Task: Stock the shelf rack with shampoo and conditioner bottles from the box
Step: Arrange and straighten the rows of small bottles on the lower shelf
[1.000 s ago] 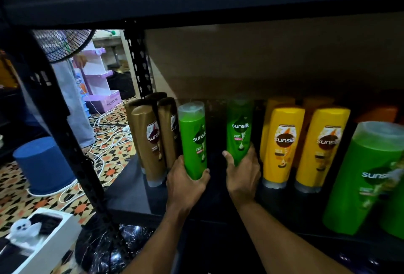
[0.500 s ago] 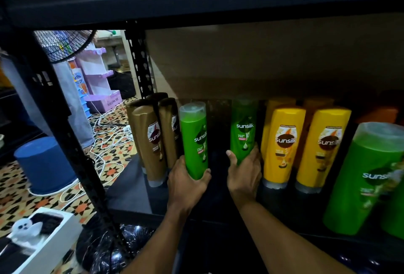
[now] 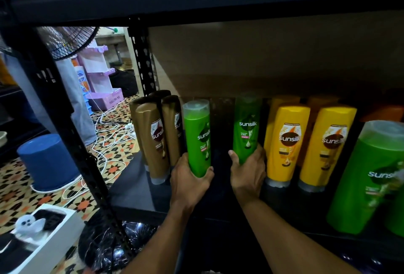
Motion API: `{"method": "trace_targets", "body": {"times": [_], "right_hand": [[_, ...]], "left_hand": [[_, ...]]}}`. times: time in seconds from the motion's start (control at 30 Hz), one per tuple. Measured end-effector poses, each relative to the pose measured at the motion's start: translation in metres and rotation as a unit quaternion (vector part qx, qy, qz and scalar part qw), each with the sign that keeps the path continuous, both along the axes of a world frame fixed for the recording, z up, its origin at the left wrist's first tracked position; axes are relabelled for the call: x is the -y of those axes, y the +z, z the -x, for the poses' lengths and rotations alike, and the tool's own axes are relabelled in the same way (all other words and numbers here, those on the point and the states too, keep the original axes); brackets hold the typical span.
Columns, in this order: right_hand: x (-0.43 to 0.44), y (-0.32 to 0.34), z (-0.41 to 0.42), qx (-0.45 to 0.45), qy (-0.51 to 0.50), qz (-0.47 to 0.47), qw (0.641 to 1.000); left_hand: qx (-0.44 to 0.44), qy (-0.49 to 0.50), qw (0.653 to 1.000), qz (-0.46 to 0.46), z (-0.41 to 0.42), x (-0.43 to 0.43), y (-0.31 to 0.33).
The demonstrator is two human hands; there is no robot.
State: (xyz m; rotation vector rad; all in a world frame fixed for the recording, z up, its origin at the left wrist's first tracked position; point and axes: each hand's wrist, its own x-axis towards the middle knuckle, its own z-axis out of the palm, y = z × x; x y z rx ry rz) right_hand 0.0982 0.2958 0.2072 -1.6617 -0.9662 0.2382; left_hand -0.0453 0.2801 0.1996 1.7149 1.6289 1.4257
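My left hand (image 3: 189, 178) is wrapped round the base of a green bottle (image 3: 197, 138), thumb on its right side, fingers behind, upright on the shelf (image 3: 131, 188) just beside the brown bottles (image 3: 156, 138). Right hand (image 3: 248, 174) grips a 2nd green bottle (image 3: 247, 128) low down, set further back, w/ yellow bottles (image 3: 286, 142) right next to it.

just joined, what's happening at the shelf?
A person is stocking a dark shelf. The left hand grips one green bottle, the right hand another green bottle, both upright in the gap between the brown bottles and yellow bottles. Whether their bases touch the shelf is hidden by the hands.
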Motion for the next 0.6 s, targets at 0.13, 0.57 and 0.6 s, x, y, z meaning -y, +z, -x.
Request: {"method": "trace_targets", "body": {"times": [0.13,0.57,0.6], "right_hand": [[0.0021,0.0021,-0.0002,-0.007,0.0,-0.002,1.0],[0.0031,0.0028,0.0008,-0.007,-0.01,0.0,1.0],[0.0034,0.0031,0.0011,-0.007,-0.01,0.001,1.0]], "left_hand": [[-0.003,0.001,1.0,0.004,-0.0006,0.0003,0.0009],[-0.001,-0.003,1.0,0.003,0.0001,-0.0009,-0.0005],[-0.004,-0.002,1.0,0.001,0.0006,-0.0012,-0.0007]]}}
